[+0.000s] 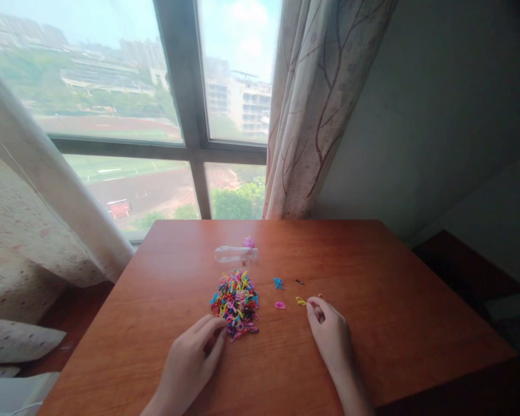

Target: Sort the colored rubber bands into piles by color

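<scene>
A heap of small multicoloured elastic hair ties (238, 297) lies near the middle of the wooden table. At its lower left edge is my left hand (195, 352), thumb and forefinger drawn together against the heap; what they pinch, if anything, is hidden. To the right, my right hand (331, 326) has its fingertips closed on a yellow hair tie (301, 301) at the tabletop. Between heap and right hand lie a small blue group of hair ties (278, 283) and a pink hair tie (279, 305). A dark hair tie (300, 282) lies just beyond the yellow one.
Behind the heap lies a clear plastic bag or tube (231, 254) with a pinkish-purple piece (248, 242) at its end. The wooden table (394, 323) reaches to a window (190, 110) flanked by curtains (312, 104). A white object (17, 393) stands at the lower left.
</scene>
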